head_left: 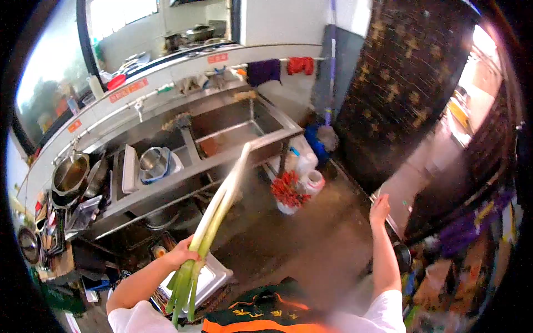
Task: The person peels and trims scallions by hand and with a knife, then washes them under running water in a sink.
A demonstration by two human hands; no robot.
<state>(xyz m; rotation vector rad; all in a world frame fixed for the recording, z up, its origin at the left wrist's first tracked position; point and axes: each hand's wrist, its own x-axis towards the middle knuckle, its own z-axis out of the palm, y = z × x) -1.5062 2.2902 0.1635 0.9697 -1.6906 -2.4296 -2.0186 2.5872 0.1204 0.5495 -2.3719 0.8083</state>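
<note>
Sink [223, 155] holds a metal bowl [154, 159]; left hand [185, 253] grips long leeks [214, 217].

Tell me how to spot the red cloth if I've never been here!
Find the long metal sink, then look up at the pipe behind it. Near the pipe's right end hangs a dark purple cloth. Just to its right is the red cloth, which is brighter and shorter.

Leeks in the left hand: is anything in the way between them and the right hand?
Nothing visible stands between the leeks, gripped in the left hand, and the right hand. The white tub of red peppers sits on the floor beyond, seemingly clear of that path.
</note>
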